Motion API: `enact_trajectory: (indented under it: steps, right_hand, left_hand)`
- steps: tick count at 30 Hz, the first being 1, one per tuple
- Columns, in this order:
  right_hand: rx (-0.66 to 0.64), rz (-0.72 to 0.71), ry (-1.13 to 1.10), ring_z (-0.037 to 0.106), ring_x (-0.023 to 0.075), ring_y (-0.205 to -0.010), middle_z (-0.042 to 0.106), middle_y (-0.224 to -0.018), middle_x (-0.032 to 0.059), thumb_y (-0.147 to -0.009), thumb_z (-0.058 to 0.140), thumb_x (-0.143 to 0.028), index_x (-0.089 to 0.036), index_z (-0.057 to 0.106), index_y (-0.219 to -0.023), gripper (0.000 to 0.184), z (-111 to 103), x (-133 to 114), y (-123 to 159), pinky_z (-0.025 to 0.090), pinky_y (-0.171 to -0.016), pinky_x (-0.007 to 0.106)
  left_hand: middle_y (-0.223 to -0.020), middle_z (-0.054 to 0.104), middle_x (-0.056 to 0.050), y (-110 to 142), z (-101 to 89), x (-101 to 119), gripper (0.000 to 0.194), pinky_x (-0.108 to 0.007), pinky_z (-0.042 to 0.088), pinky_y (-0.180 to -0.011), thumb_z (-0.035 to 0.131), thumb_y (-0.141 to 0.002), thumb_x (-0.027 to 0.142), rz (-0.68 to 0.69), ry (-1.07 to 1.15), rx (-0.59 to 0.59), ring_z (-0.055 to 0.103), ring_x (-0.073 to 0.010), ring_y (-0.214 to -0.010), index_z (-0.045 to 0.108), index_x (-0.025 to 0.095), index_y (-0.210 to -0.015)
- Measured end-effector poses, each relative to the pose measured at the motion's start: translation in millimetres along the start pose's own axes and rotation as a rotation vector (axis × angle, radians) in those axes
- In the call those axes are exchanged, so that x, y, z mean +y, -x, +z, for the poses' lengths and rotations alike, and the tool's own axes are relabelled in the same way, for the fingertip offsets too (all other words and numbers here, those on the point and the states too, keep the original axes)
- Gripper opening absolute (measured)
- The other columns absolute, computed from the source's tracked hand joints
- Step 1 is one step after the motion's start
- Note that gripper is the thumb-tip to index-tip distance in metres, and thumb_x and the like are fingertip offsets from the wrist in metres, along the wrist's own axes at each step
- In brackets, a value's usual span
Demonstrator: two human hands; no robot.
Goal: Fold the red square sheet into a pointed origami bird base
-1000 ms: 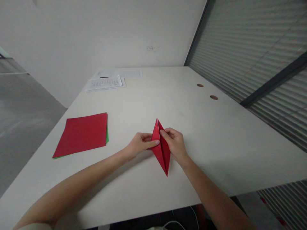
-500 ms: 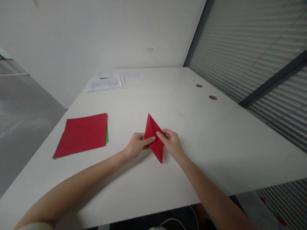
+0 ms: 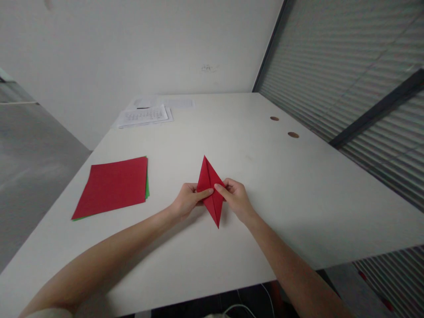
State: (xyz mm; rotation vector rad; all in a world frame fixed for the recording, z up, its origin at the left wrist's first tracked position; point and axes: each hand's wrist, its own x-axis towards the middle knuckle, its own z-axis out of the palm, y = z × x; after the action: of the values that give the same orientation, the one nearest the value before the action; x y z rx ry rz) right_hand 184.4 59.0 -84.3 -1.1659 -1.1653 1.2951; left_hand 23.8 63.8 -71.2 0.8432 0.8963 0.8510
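Observation:
A piece of red origami paper [image 3: 206, 176], folded into a long diamond with a seam down its middle, is held over the white table [image 3: 212, 269]. My left hand [image 3: 189, 199] pinches its left side, thumb flat on top near the seam. On the opposite side my right hand [image 3: 236, 198] grips the edge, its thumb pressing close to the middle. Both thumb tips lie near each other. The other fingers are partly hidden under the paper. One point faces away from me and the other faces my body.
A stack of red paper sheets [image 3: 114, 183] with green paper [image 3: 147, 187] peeking out lies to the left. Written papers [image 3: 144, 115] rest at the far left. Two round holes [image 3: 293, 134] pierce the table at right, beside window blinds [image 3: 347, 79].
The lower point of the red paper has swung slightly left, and its two split tips now look like one. Both hands keep their hold in nearly the same place.

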Motion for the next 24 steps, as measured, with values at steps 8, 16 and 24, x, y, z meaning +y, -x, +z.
enact_trajectory:
  steps: [8, 16, 24]
  right_hand:
    - [0.133, -0.077, 0.025, 0.036, 0.0087, -0.047, 0.043, -0.050, -0.0062, -0.070, 0.070, -0.060, -0.021, 0.046, -0.059, 0.047, 4, 1, 0, 0.029, -0.045, 0.024]
    - [0.092, -0.015, 0.019, 0.039, 0.0090, -0.048, 0.051, -0.054, -0.0042, -0.063, 0.076, -0.055, -0.019, 0.055, -0.065, 0.042, -1, -3, -2, 0.030, -0.044, 0.024]
    - [0.151, -0.024, -0.034, 0.038, 0.0083, -0.045, 0.048, -0.051, -0.0054, -0.062, 0.077, -0.056, -0.019, 0.054, -0.065, 0.044, -11, -3, -8, 0.029, -0.043, 0.024]
  left_hand:
    - [-0.073, 0.073, -0.007, 0, 1.2, -9, 0.037, -0.027, 0.053, -0.062, 0.089, -0.055, 0.040, -0.028, -0.027, 0.006, 0.063, -0.0141, -0.062, 0.074, 0.011, -0.073]
    - [-0.081, 0.075, -0.011, 3, 1.5, -9, 0.042, -0.026, 0.052, -0.062, 0.084, -0.064, 0.047, -0.037, -0.096, -0.075, 0.066, -0.0158, -0.066, 0.076, 0.011, -0.085]
    - [-0.081, 0.075, -0.009, 5, -1.3, -6, 0.037, -0.026, 0.054, -0.068, 0.084, -0.065, 0.040, -0.075, -0.181, -0.160, 0.067, -0.0146, -0.068, 0.077, 0.013, -0.089]
